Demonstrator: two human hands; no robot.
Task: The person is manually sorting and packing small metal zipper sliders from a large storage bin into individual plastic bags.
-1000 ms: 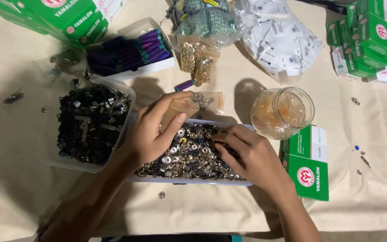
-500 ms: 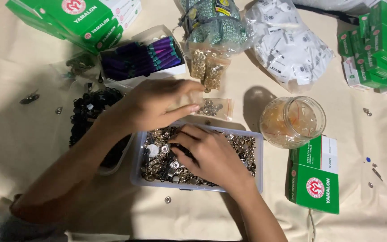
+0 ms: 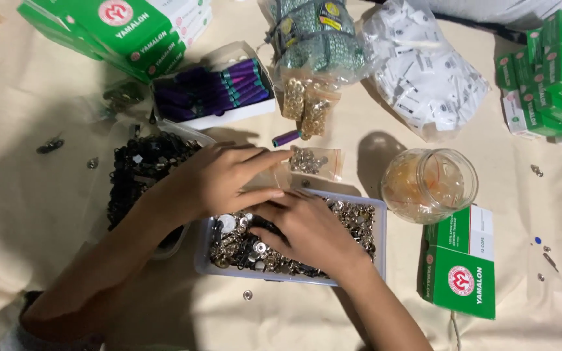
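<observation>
Resting palm down in a shallow clear tray (image 3: 377, 229) full of small metal snap buttons (image 3: 354, 218), the right hand (image 3: 307, 229) has its fingers spread flat over the pieces; I cannot tell if it has anything between the fingers. The left hand (image 3: 219, 179) lies just above it, at the far left corner of the tray, with the fingers stretched out almost straight toward a small clear bag of silver snaps (image 3: 310, 161), and its fingertips are touching or nearly touching this bag; it does not grip anything that I can see. The tray stands on the beige worktop (image 3: 27, 195), near the front edge. Just beside it on the left is a clear container of black metal parts (image 3: 141, 166). On the right stand a glass jar (image 3: 429, 184) and a green and white box (image 3: 461, 266).
</observation>
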